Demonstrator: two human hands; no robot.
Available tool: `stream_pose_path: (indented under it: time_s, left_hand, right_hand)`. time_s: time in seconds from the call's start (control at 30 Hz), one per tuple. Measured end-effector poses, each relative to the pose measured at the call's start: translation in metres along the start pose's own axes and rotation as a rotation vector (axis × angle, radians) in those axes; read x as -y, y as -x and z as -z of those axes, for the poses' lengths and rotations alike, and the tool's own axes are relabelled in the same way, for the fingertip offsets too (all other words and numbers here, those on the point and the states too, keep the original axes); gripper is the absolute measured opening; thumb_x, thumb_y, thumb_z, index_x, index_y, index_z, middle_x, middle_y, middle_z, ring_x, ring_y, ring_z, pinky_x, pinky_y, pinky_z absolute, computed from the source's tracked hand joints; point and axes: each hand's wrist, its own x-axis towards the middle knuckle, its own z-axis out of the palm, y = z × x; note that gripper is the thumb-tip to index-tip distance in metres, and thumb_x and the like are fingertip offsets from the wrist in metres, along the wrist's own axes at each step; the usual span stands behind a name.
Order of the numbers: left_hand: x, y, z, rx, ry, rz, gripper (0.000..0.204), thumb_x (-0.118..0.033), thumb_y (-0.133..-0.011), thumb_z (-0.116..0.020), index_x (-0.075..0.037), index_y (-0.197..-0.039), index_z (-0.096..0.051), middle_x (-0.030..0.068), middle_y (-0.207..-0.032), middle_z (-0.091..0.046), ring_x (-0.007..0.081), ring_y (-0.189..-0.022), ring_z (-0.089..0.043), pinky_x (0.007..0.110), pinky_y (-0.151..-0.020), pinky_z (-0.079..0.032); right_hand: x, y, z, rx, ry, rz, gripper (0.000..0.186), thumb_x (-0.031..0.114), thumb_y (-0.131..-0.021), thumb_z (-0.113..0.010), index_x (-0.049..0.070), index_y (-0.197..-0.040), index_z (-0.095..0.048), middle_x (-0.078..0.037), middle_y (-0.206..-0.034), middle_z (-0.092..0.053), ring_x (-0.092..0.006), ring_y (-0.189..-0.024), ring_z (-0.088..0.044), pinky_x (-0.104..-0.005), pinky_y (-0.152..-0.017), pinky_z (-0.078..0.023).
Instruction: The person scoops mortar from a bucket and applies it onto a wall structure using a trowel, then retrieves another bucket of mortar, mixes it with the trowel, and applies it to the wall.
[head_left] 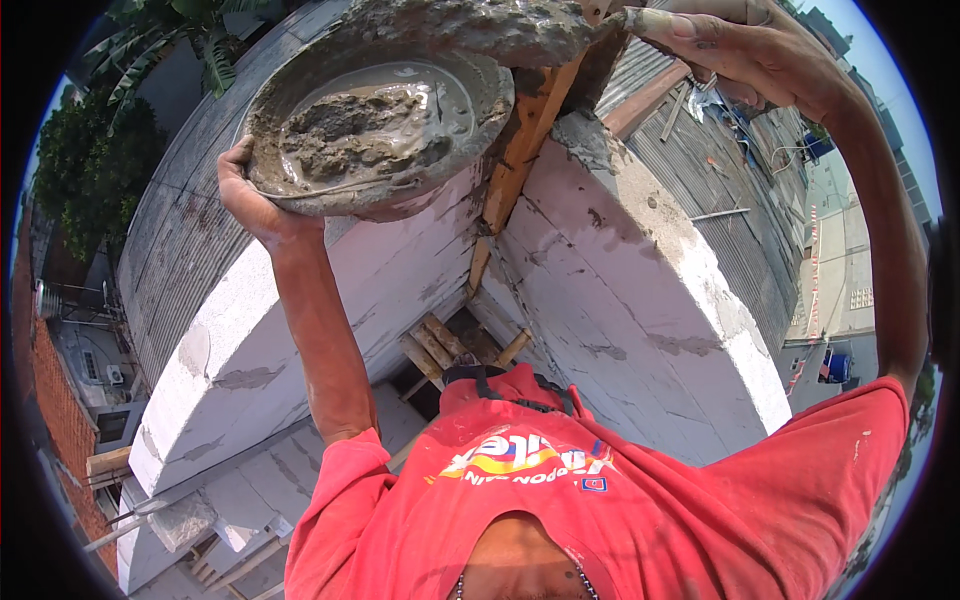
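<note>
My left hand (262,200) grips the left rim of a round, shallow basin (375,200), raised in front of me and tilted slightly. Wet grey mortar (365,130) lies in it, lumpy in the middle with water around it. At the top right, my right hand (760,50) is closed, with its thumb laid along the handle of what looks like a mortar-caked trowel (608,38). A thick load of mortar (470,25) on its blade hangs over the far side of the basin. The frame edge cuts off part of this hand and the load.
Pale block walls (620,260) meet in a corner below the basin, with an upright wooden board (525,150) at the joint. Corrugated roofs (195,200) lie beyond both walls. Wooden poles (435,345) cross the gap far below me.
</note>
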Motion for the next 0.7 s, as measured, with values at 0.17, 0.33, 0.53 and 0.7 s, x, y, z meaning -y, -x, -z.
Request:
stream_pose_path:
  time_s: [0.17,0.33,0.53,0.7]
  left_hand:
    - [-0.005,-0.005,0.011,-0.004,-0.038,-0.012,0.034,-0.024,-0.093,-0.046,0.002,-0.109,-0.059,0.0166,-0.109,-0.066,0.0289,-0.1,-0.065,0.045,-0.092,-0.054]
    - [-0.021,-0.009,0.026,-0.045,-0.141,-0.051,0.036,-0.025,-0.094,-0.044,0.003,-0.112,-0.059,0.019,-0.113,-0.066,0.031,-0.104,-0.065,0.047,-0.095,-0.054]
    - [-0.01,-0.026,0.033,-0.017,-0.103,-0.01,0.037,-0.023,-0.093,-0.046,0.004,-0.115,-0.06,0.0194,-0.116,-0.066,0.0324,-0.107,-0.064,0.048,-0.098,-0.052]
    - [0.001,-0.012,0.011,-0.025,-0.065,-0.006,0.035,-0.023,-0.094,-0.045,0.003,-0.113,-0.06,0.019,-0.118,-0.065,0.0324,-0.108,-0.063,0.049,-0.099,-0.052]
  right_hand:
    - [-0.021,0.057,0.027,0.005,0.003,-0.077,0.063,0.059,-0.091,-0.066,0.001,-0.116,-0.071,-0.004,-0.066,-0.061,-0.0042,-0.045,-0.056,-0.0193,-0.04,-0.047]
    - [-0.03,0.111,0.024,-0.111,0.014,-0.156,0.06,0.057,-0.094,-0.063,0.001,-0.113,-0.071,-0.003,-0.064,-0.059,-0.0045,-0.043,-0.054,-0.0173,-0.039,-0.045]
    - [-0.031,0.142,0.044,0.002,0.172,-0.551,0.064,0.061,-0.087,-0.07,0.002,-0.112,-0.072,-0.002,-0.062,-0.057,-0.0048,-0.04,-0.052,-0.0201,-0.037,-0.045]
    - [-0.053,0.088,0.052,0.16,0.21,-0.588,0.062,0.058,-0.089,-0.07,0.003,-0.115,-0.072,-0.005,-0.065,-0.061,-0.0065,-0.042,-0.053,-0.0206,-0.038,-0.045]
